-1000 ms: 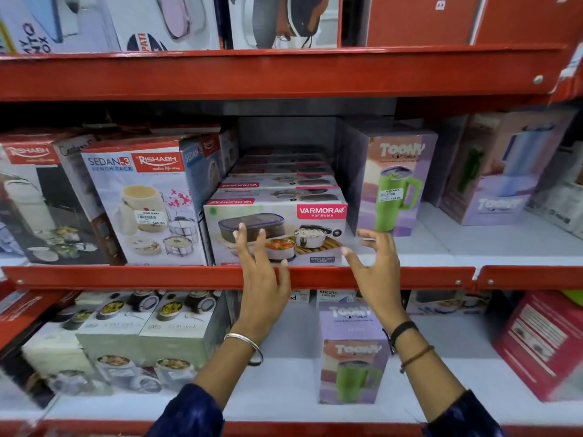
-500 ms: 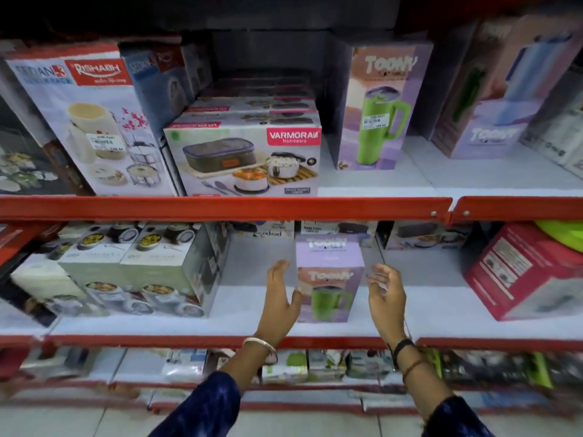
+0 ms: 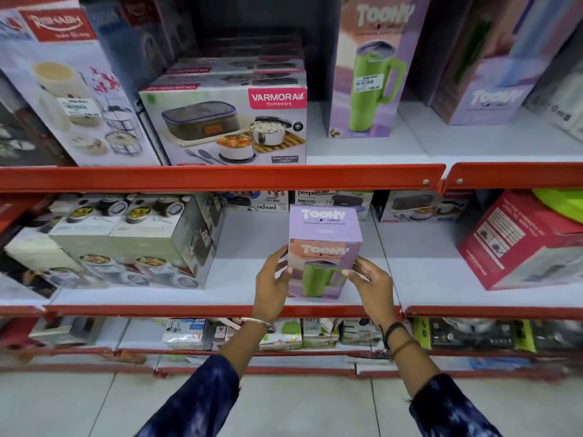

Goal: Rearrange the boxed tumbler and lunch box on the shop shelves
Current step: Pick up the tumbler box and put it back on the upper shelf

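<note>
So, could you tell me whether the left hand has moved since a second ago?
Yes. The left hand has dropped from the Varmora lunch box on the upper shelf to the lower shelf, now touching the Toony tumbler box.

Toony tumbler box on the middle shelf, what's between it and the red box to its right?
Only bare white shelf lies between the tumbler box and the red box, per the head view.

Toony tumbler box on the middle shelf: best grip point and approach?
Take the Toony tumbler box by its two upright side faces, coming from the front. It stands upright near the shelf edge with free space either side. The left hand and right hand already flank it that way.
</note>
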Action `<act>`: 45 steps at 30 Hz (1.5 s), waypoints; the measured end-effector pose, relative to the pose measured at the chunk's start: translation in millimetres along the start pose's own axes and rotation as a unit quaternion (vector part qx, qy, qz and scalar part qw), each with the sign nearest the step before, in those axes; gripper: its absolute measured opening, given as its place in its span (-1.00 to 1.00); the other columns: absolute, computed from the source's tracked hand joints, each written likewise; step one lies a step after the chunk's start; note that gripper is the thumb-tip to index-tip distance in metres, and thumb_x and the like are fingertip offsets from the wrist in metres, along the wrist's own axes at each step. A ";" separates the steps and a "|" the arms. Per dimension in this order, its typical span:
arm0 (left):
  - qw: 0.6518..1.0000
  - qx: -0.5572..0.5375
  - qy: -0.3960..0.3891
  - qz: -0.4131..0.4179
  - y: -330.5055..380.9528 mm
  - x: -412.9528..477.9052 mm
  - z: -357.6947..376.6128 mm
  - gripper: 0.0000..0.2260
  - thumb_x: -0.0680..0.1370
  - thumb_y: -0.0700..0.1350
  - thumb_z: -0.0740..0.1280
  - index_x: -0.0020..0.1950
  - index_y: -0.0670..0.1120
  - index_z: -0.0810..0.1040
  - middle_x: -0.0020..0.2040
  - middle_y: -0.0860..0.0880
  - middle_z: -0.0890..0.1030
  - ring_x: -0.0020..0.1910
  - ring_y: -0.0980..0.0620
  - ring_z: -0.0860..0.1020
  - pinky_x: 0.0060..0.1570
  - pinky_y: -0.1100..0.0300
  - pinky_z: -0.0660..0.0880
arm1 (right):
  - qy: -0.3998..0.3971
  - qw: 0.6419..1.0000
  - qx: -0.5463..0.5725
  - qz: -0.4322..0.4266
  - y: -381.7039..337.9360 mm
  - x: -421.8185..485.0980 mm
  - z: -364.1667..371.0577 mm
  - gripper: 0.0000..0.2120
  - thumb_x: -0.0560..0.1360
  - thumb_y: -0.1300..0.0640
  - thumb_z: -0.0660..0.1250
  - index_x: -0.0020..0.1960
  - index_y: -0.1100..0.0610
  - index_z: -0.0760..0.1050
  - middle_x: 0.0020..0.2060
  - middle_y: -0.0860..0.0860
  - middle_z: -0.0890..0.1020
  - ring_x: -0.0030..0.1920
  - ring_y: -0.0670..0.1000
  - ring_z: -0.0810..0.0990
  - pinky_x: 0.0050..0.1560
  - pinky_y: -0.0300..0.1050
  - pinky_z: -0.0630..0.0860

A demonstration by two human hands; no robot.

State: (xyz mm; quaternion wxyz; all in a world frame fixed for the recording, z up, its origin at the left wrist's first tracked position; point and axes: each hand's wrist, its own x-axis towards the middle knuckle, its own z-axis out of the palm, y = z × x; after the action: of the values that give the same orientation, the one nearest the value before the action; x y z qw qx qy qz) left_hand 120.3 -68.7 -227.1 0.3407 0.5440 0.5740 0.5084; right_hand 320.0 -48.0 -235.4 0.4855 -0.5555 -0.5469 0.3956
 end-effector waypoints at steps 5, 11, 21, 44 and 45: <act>0.998 -0.028 0.039 0.026 37.1 -17.6 -16.9 -0.66 0.53 -0.32 0.27 0.21 0.05 0.45 0.19 -0.06 0.55 0.03 0.25 0.55 -0.11 0.51 0.45 | 0.034 0.998 0.049 -0.035 -32.2 -22.9 -16.6 -0.64 0.37 0.25 0.46 0.16 0.18 0.57 0.10 0.03 0.63 0.04 -0.20 0.63 0.09 -0.25 0.57; 0.991 -0.084 0.081 0.065 95.0 -16.7 -34.5 -0.73 0.48 -0.14 0.38 0.06 0.22 0.58 0.03 0.16 0.66 0.02 0.14 0.62 0.03 0.04 0.58 | 0.090 0.983 0.079 -0.138 -90.5 -17.3 -31.7 -0.68 0.38 0.31 0.42 0.12 0.34 0.54 0.04 0.05 0.59 -0.21 -0.38 0.59 -0.14 -0.47 0.51; 0.983 -0.142 0.089 0.076 155.4 3.6 -40.3 -0.74 0.48 -0.23 0.38 0.13 0.01 0.56 -0.01 -0.02 0.67 -0.15 0.15 0.62 -0.24 0.28 0.58 | 0.038 0.979 0.113 -0.167 -143.1 7.3 -57.3 -0.71 0.46 0.32 0.33 0.16 0.12 0.52 -0.19 -0.33 0.67 -0.10 -0.22 0.63 0.00 -0.27 0.59; 0.954 -0.095 0.116 0.259 251.3 54.8 -17.4 -0.70 0.49 -0.11 0.37 0.23 -0.05 0.54 0.13 -0.01 0.64 0.08 0.07 0.61 0.09 -0.07 0.58 | 0.075 0.948 0.113 -0.287 -241.6 47.0 -104.2 -0.56 0.39 0.29 0.43 0.23 0.06 0.48 0.19 0.08 0.60 0.16 -0.07 0.60 0.18 -0.14 0.54; 0.951 -0.081 0.120 0.273 255.2 59.7 -13.0 -0.69 0.51 -0.15 0.35 0.25 -0.06 0.53 0.13 0.03 0.63 0.09 0.14 0.60 0.10 0.04 0.57 | 0.082 0.945 0.110 -0.295 -246.1 53.1 -105.2 -0.57 0.40 0.30 0.42 0.23 0.06 0.48 0.20 0.06 0.59 0.17 -0.09 0.59 0.19 -0.17 0.53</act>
State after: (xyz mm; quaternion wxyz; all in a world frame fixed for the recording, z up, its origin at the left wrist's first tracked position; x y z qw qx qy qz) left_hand 168.5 -41.3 29.4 0.1600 0.5855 0.3967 0.6886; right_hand 371.8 -23.6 31.4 0.6820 -0.3426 -0.5978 0.2451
